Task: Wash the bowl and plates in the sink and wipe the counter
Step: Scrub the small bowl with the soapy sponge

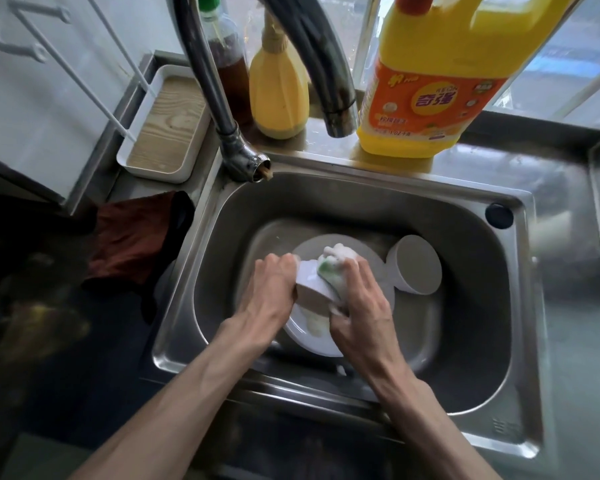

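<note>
— What do we have behind the basin?

— We see a window point(568, 46) along the back, daylight coming through it onto a steel ledge point(520, 133). On that ledge stand a large yellow jug point(433, 74), a smaller yellow bottle point(278, 95) and a dark bottle with a green cap point(222, 53).

— And to our left?

— A white wall point(49, 98) with a white wire rack point(84, 60), a white tray with a wood-grain floor point(167, 126) below it, and a dark red cloth point(132, 237) lying on the steel worktop point(582, 341).

bowl point(417, 265): white, tipped on side, in sink point(465, 244) | plates point(312, 332): white, stacked, soapy
</note>
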A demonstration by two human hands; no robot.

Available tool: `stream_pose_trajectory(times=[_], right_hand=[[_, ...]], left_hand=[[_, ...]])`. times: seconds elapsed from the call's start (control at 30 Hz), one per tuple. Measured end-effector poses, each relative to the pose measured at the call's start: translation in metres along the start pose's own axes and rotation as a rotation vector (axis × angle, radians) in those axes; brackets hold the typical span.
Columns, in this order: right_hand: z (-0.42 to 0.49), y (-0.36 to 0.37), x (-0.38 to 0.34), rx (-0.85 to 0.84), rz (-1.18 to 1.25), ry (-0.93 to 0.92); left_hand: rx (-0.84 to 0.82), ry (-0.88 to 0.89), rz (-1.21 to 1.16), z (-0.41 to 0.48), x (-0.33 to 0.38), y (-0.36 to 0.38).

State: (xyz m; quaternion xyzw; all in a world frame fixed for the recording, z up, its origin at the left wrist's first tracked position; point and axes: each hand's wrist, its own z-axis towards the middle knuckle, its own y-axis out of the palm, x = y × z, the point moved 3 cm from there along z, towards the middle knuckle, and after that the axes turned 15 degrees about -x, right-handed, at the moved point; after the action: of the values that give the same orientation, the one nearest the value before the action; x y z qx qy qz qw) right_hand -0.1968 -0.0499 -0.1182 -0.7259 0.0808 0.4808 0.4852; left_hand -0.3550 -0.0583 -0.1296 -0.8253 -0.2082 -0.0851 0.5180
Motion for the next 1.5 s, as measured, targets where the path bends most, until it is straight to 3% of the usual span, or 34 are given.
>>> stream_pose_trajectory(times=[0.07, 0.17, 0.3, 0.43, 0.53, 0.67, 0.73, 0.83, 0.93, 0.97, 1.03, 1.1, 1.27, 1.37, 1.5], right_hand=[[0.003, -0.003, -0.007, -0.112, -0.004, -0.015], [0.009, -0.014, -0.014, -0.266, 0.190, 0.045], [0.021, -0.023, -0.007, -0.225, 0.466, 0.179], [0.029, -0.016, -0.001, -0.266, 0.379, 0.177], [0.035, -0.015, 0.001, -0.342, 0.475, 0.227], [0.031, -0.009, 0.008, -0.389, 0.774, 0.449], [0.025, -0.003, 0.011, -0.352, 0.940, 0.497], [0.020, 0.012, 0.015, -0.239, 1.183, 0.573], [0.020, 0.023, 0.016, -0.132, 1.357, 0.639], [0.021, 0.025, 0.017, -0.110, 1.393, 0.638], [0.020, 0.027, 0.020, -0.074, 1.433, 0.629], [0.019, 0.027, 0.022, -0.017, 1.445, 0.642], [0.018, 0.025, 0.013, 0.111, 1.200, 0.550], [0.015, 0.022, 0.007, 0.111, 1.033, 0.408], [0.003, 0.016, 0.004, 0.084, 0.556, 0.102]], left_hand=[[0.064, 0.038, 0.069, -0.003, 0.003, -0.006], [0.146, 0.100, 0.074, -0.004, -0.003, -0.013], [0.170, 0.282, 0.046, -0.009, 0.001, -0.017], [0.190, 0.391, -0.025, -0.015, -0.002, -0.020], [0.231, 0.381, -0.061, -0.019, -0.006, -0.019], [0.243, 0.360, -0.077, -0.020, -0.008, -0.020], [0.269, 0.326, -0.129, -0.019, -0.005, -0.023], [0.323, 0.130, -0.252, -0.016, 0.002, -0.023], [0.318, 0.012, -0.188, -0.017, 0.014, -0.010], [0.283, 0.006, -0.280, -0.017, 0.016, -0.006], [0.132, 0.009, -0.695, -0.015, 0.019, -0.002], [-0.012, 0.012, -1.077, -0.014, 0.024, 0.008], [-0.070, 0.004, -1.028, -0.012, 0.026, 0.012], [-0.047, 0.009, -1.204, -0.006, 0.022, 0.011], [-0.141, -0.026, -1.505, -0.006, 0.028, 0.005]])
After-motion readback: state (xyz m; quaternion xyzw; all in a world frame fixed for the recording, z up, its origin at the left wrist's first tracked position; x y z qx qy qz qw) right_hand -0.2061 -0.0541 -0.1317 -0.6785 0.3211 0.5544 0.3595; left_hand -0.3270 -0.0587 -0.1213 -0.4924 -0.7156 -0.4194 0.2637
